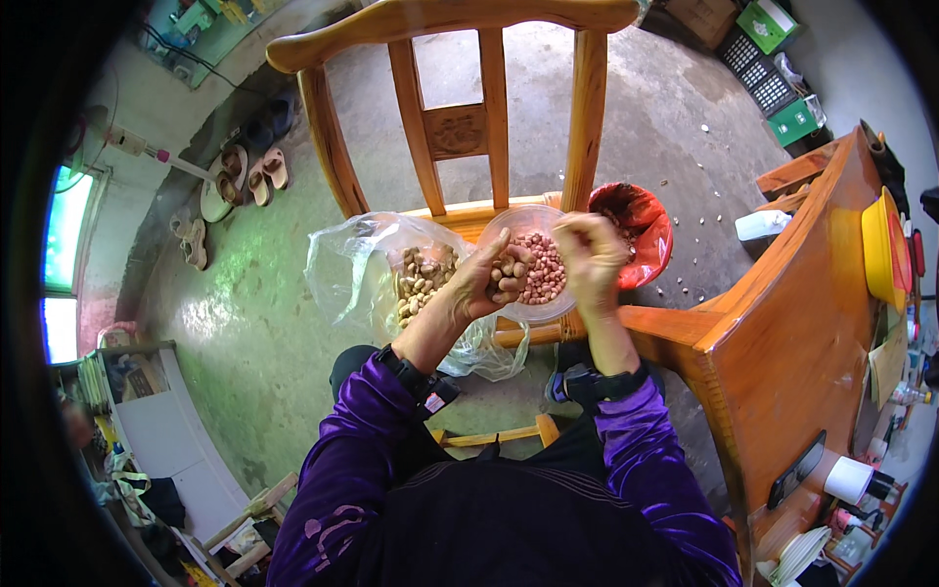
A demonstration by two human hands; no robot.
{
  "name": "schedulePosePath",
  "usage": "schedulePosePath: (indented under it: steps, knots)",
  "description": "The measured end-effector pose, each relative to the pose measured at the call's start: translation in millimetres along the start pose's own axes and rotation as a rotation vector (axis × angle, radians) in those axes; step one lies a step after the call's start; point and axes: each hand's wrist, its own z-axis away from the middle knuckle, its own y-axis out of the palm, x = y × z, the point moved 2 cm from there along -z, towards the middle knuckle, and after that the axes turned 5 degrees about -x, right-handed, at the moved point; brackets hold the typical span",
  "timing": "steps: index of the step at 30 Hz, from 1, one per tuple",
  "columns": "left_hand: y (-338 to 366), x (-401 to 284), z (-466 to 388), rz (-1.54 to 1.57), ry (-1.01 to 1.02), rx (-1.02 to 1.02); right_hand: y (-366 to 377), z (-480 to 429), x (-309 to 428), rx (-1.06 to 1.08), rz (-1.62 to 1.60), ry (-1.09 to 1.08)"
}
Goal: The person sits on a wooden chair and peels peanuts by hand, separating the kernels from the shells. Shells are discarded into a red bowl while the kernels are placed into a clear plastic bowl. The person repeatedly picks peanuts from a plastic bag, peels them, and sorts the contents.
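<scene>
My left hand (480, 279) is cupped around several unshelled peanuts (508, 273), above the left side of a clear plastic bowl (506, 219). Shelled pink peanuts (541, 275) lie in the bowl, which rests on the seat of a wooden chair (469, 213). My right hand (593, 253) is raised over the bowl's right edge, blurred, with its fingers bent together; whether something is between them cannot be told. Left of the bowl, an open clear plastic bag (352, 257) holds more unshelled peanuts (422, 282). Beyond my right hand stands a bin lined with a red bag (649, 246), with shells inside.
A wooden table (799, 359) at the right bears a phone (797, 469), a paper roll (849, 478) and a yellow basin (880, 249). Shell bits are scattered on the concrete floor (682, 169). Shoes (257, 183) stand by the left wall; crates (770, 88) are at the upper right.
</scene>
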Motion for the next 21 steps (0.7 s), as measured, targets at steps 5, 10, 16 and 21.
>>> schedulePosePath:
  steps: [5,10,16,21]
  knots:
    - [9.2,0.8,0.7,0.029,0.032,-0.082,-65.3,-29.1,-12.2,-0.222,1.104,-0.255]
    - [0.6,1.3,-3.2,0.047,0.025,-0.103,-3.5,2.1,19.9,0.275,0.391,-0.262]
    - [-3.4,0.1,-2.0,-0.052,0.116,-0.232,15.8,16.3,9.1,0.421,0.454,-0.303]
    - [3.5,3.9,-1.8,-0.112,0.184,-0.220,16.4,17.1,-3.5,0.357,0.429,-0.238]
